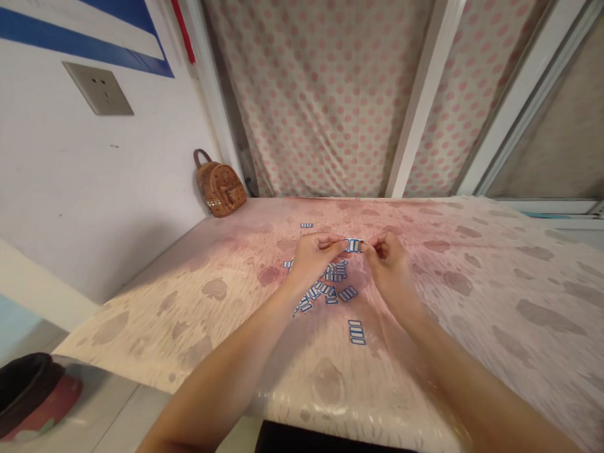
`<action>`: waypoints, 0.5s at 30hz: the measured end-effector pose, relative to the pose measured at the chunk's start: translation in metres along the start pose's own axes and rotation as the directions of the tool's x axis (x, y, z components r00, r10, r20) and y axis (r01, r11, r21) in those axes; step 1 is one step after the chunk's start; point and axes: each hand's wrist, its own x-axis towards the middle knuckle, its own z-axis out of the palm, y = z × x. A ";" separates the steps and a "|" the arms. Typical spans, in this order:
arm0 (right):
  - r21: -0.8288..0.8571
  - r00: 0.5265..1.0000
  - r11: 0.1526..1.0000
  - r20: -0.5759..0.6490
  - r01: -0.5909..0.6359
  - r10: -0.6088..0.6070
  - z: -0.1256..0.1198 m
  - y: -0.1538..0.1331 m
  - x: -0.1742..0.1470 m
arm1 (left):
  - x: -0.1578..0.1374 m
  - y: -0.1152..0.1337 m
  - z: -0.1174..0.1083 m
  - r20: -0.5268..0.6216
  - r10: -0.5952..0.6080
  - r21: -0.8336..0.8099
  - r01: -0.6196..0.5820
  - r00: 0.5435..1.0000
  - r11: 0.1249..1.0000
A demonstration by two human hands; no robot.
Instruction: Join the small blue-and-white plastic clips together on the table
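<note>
In the head view, both forearms reach forward from the near edge, converging so that the left hand (313, 257) and right hand (389, 262) meet above the middle of the patterned tablecloth (476, 354). Similar striped pieces (324, 291) lie loosely heaped beneath and beside the left hand, with a separate piece (357, 332) nearer the person. A small brown backpack (221, 189) sits at the far left, before a dotted curtain (328, 87); a socket (98, 89) is on the wall. Thumbs and fingertips of both hands are pinched closed on opposite ends of one blue-and-white strip (353, 245).
</note>
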 end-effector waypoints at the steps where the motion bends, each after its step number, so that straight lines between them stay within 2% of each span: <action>1: 0.003 1.000 1.000 -0.003 0.005 -0.005 0.000 0.001 0.001 | 0.000 0.000 -0.001 0.004 0.002 0.003 -0.002 1.000 1.000; 5: 0.072 1.000 0.997 0.014 -0.015 0.014 0.000 0.003 0.001 | 0.001 -0.003 -0.001 0.007 0.012 0.005 -0.012 1.000 1.000; 10: 0.184 0.979 0.979 0.199 -0.089 0.052 0.000 0.000 0.001 | 0.005 -0.009 -0.001 0.066 0.036 0.012 -0.037 0.997 0.999; 13: 0.188 0.980 0.978 0.190 -0.090 0.054 -0.002 0.001 0.002 | 0.016 -0.007 -0.025 0.088 0.087 0.138 -0.098 0.992 0.985; 15: 0.192 0.987 0.978 0.154 -0.082 0.053 -0.003 0.003 0.004 | 0.026 -0.006 -0.056 -0.027 0.134 0.330 -0.117 0.991 0.937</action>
